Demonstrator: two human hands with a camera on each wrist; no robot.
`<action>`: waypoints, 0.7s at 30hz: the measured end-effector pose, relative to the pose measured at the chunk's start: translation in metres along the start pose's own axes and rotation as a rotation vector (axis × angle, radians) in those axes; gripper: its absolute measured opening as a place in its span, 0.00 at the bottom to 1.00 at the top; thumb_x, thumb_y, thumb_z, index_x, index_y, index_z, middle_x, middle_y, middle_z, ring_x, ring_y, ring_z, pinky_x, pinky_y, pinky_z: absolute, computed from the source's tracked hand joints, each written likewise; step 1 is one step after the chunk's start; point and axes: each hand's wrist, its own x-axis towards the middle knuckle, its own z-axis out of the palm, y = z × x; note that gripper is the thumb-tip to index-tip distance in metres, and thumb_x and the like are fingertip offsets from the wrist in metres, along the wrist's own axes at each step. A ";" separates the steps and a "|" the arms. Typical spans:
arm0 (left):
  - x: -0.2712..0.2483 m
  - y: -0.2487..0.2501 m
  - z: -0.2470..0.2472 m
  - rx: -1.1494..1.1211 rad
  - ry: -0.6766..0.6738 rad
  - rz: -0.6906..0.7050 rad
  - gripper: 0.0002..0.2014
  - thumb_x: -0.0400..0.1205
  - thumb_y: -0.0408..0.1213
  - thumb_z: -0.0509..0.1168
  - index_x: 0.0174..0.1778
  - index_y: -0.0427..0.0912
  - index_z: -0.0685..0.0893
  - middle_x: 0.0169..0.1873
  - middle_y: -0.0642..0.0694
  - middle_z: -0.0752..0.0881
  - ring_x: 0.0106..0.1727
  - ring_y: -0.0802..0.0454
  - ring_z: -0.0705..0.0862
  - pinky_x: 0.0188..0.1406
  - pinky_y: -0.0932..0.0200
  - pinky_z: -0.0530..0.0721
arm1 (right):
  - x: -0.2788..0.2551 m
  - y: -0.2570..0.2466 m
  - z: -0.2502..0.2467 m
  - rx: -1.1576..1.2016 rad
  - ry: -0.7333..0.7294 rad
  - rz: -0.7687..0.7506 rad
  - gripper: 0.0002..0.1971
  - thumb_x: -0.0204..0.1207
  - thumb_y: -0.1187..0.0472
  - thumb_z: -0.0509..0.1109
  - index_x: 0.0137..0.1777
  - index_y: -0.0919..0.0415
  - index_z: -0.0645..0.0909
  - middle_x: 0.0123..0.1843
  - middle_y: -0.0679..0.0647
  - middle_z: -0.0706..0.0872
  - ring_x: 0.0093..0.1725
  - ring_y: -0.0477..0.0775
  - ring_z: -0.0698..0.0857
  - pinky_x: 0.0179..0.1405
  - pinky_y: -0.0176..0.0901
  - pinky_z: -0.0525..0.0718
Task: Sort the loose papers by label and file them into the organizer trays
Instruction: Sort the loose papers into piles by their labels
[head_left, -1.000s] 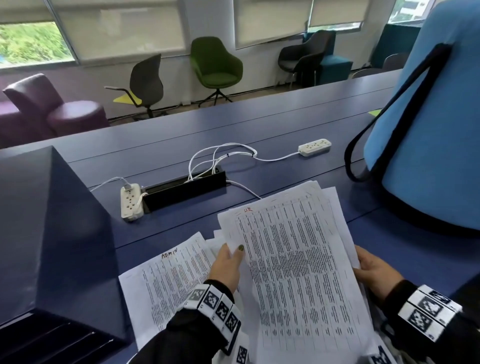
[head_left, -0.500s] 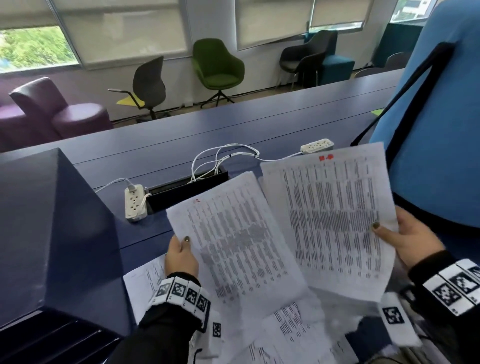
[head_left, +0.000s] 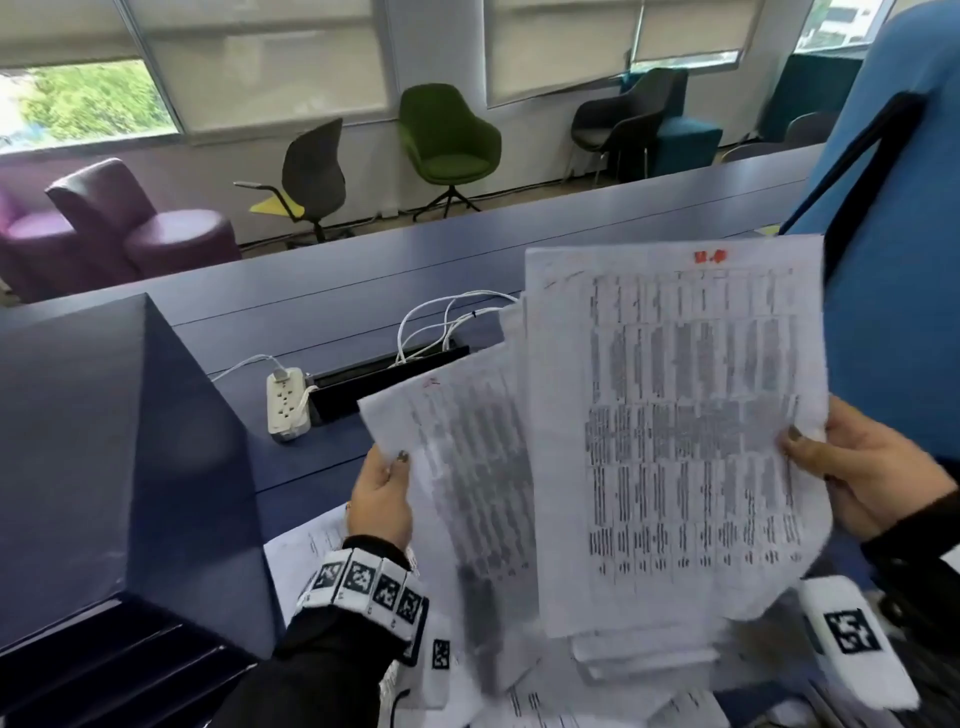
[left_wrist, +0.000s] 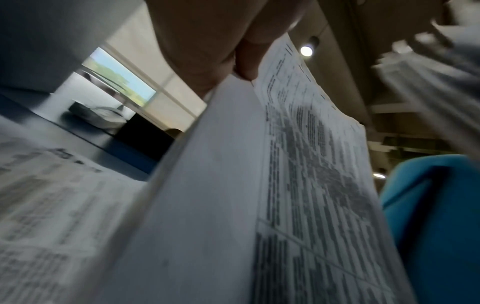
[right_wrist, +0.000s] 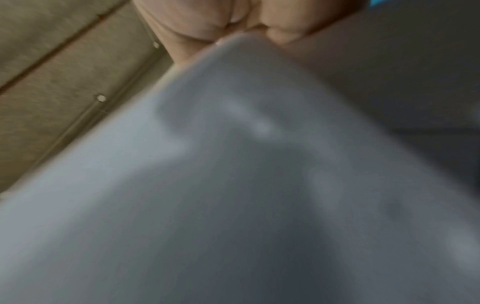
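Note:
My right hand (head_left: 852, 467) holds a stack of printed sheets (head_left: 680, 426) upright by its right edge, thumb on the front; a red label sits at its top. In the right wrist view the same stack (right_wrist: 233, 185) fills the picture below my fingers (right_wrist: 283, 30). My left hand (head_left: 382, 493) pinches the left edge of a single printed sheet (head_left: 467, 467), tilted and blurred, with a faint red mark at its top; the sheet (left_wrist: 298, 185) also shows in the left wrist view. More sheets (head_left: 311, 551) lie on the table under my left wrist. The dark blue organizer (head_left: 114, 457) stands at the left.
A white power strip (head_left: 284, 400) and a black cable box (head_left: 384, 379) with white cords lie on the blue table (head_left: 322, 291) beyond the papers. A light blue bag (head_left: 898, 260) stands at the right. Chairs line the far wall.
My right hand lifted the stack off the table and raised it upright. My left hand took the top sheet leftward, then lifted it, tilted, beside the stack.

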 end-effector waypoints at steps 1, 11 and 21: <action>-0.004 0.001 0.007 -0.027 -0.059 -0.007 0.11 0.82 0.37 0.62 0.56 0.54 0.85 0.55 0.43 0.88 0.60 0.39 0.84 0.63 0.40 0.80 | 0.002 0.009 0.002 0.003 -0.016 0.032 0.20 0.67 0.75 0.60 0.57 0.61 0.79 0.45 0.58 0.91 0.40 0.55 0.90 0.37 0.47 0.90; -0.037 -0.017 0.049 -0.178 -0.300 -0.291 0.13 0.84 0.25 0.57 0.53 0.42 0.85 0.45 0.40 0.91 0.41 0.46 0.90 0.42 0.50 0.89 | 0.001 0.095 -0.001 -0.099 0.021 0.284 0.28 0.55 0.65 0.82 0.57 0.65 0.79 0.43 0.58 0.92 0.38 0.55 0.91 0.33 0.45 0.89; -0.055 -0.038 0.058 0.058 -0.294 -0.373 0.32 0.82 0.61 0.56 0.79 0.48 0.65 0.77 0.51 0.68 0.77 0.49 0.68 0.79 0.45 0.64 | -0.002 0.134 -0.015 -0.191 0.160 0.428 0.51 0.37 0.51 0.89 0.64 0.70 0.77 0.55 0.72 0.86 0.54 0.74 0.84 0.61 0.71 0.78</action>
